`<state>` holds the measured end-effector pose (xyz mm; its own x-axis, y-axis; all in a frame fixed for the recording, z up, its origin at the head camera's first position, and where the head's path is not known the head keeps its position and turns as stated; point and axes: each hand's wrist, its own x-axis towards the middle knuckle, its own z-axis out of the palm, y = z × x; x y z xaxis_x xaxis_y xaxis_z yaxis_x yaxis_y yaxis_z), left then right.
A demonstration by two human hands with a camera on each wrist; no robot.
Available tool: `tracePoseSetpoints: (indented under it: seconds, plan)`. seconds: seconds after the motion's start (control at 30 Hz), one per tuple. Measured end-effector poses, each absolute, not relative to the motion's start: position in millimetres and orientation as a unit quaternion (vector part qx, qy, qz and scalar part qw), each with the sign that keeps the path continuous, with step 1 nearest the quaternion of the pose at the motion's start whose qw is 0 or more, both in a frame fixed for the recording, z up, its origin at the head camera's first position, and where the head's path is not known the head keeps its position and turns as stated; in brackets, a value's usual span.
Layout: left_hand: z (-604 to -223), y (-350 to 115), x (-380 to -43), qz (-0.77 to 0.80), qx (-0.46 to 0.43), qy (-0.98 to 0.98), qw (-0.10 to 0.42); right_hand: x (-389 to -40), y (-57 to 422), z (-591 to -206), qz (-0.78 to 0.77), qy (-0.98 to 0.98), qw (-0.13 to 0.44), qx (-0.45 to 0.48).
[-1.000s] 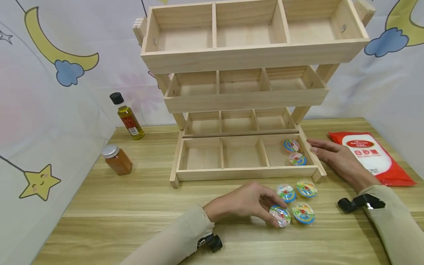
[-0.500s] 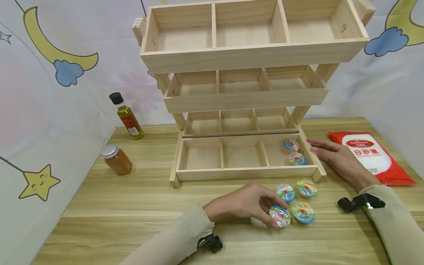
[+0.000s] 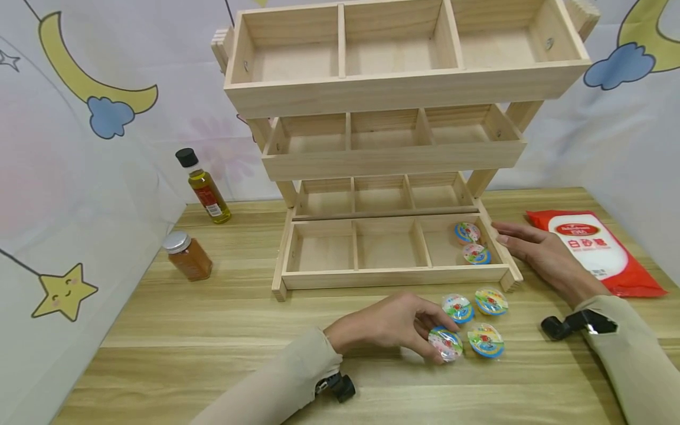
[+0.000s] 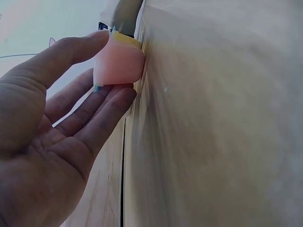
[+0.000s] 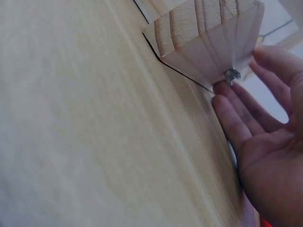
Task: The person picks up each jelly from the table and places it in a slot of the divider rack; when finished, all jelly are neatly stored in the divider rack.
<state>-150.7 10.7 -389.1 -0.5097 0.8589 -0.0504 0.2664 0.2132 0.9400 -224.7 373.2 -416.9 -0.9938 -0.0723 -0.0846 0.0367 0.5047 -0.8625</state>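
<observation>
My left hand [image 3: 395,324] pinches a small jelly cup [image 3: 445,344] with a printed film lid, between thumb and fingertips at the table's surface. In the left wrist view, this jelly cup [image 4: 120,64] shows a pink body. Close beside it on the table sit three more jelly cups, one of them a yellow-lidded jelly cup [image 3: 486,340]. Two jelly cups [image 3: 476,254] lie in the right compartment of the wooden rack's [image 3: 395,278] lowest tray. My right hand [image 3: 549,260] touches the rack's right side with its fingers extended, near a metal wing nut [image 5: 231,74].
A red and white bag [image 3: 595,251] lies right of my right hand. On the left stand an oil bottle [image 3: 208,192] and a jar [image 3: 188,257] with a silver lid. Several tiers of the rack overhang the lowest tray.
The jelly cup in my left hand has shifted slightly left, a little apart from its neighbours. My right hand stays in place at the rack.
</observation>
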Motion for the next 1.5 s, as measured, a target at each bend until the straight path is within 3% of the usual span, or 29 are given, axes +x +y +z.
tracePoseSetpoints:
  seconds: [0.47,0.93,1.5]
  plan:
    - [-377.4,4.4,-157.0,0.502,0.387,0.715,0.296,-223.9,373.0,-416.3,-0.502,0.863,0.053,-0.013]
    - [-338.1,-12.6,-188.1,0.532,0.382,0.721,0.226,-224.2,372.9,-417.7,-0.488,0.871,0.054,-0.012]
    - [-325.5,-18.8,-227.0,0.516,0.330,0.783,0.114,-221.6,370.8,-411.8,-0.486,0.872,0.062,0.003]
